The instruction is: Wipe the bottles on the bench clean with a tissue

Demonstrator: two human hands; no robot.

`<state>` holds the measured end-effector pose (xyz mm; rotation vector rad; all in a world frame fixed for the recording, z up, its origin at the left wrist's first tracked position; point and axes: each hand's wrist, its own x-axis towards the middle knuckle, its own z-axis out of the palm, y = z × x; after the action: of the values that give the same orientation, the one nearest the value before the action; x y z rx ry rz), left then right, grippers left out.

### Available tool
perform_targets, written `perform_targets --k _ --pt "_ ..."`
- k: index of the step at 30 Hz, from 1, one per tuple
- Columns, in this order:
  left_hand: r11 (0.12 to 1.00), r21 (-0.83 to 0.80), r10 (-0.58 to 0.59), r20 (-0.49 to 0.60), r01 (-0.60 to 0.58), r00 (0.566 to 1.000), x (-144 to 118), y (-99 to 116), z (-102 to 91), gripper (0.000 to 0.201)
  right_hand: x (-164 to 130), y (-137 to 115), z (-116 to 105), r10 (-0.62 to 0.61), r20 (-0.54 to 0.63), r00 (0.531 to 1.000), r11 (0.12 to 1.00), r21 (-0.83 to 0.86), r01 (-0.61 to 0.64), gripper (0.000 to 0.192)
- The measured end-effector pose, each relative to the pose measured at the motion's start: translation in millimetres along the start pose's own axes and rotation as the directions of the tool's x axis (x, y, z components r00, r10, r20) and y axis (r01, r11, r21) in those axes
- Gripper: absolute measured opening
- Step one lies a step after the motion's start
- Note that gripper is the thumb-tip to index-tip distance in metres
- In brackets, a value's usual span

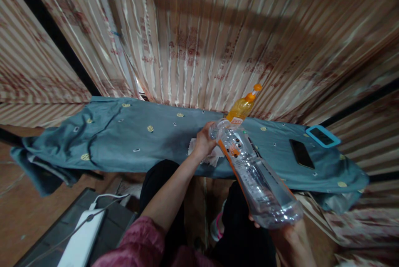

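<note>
Head view: blue cloth (140,134) over table, striped curtains (199,30) behind.

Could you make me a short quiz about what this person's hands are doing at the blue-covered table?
1. True or false: the left hand is at the neck end of the clear bottle.
2. What holds the bottle's base? A) the right hand B) the table C) nothing
3. Which thing stands upright behind the clear bottle, on the blue cloth?

Key
1. True; crumpled white tissue lies under that hand.
2. A
3. The orange bottle. Further right lie a black phone and a blue-cased phone.
</note>
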<state>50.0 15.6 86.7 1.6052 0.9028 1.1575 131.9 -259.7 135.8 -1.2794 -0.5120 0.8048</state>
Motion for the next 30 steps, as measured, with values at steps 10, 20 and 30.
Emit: perform_targets --k 10,20,30 --pt "1.000 0.010 0.009 0.001 -0.009 1.000 -0.8 3.3 -0.9 0.049 2.1 2.3 -4.2 0.002 -0.010 1.000 1.000 -0.015 -0.002 0.078" --pt "1.000 0.022 0.008 0.006 -0.009 1.000 -0.9 5.6 -2.2 0.048 1.4 0.6 -1.2 -0.005 -0.014 1.000 1.000 -0.019 0.005 0.094" --pt "0.999 0.050 -0.006 -0.010 0.006 1.000 -0.5 5.1 -1.2 0.047 0.1 -6.6 5.7 0.012 0.013 1.000 1.000 0.012 -0.013 0.090"
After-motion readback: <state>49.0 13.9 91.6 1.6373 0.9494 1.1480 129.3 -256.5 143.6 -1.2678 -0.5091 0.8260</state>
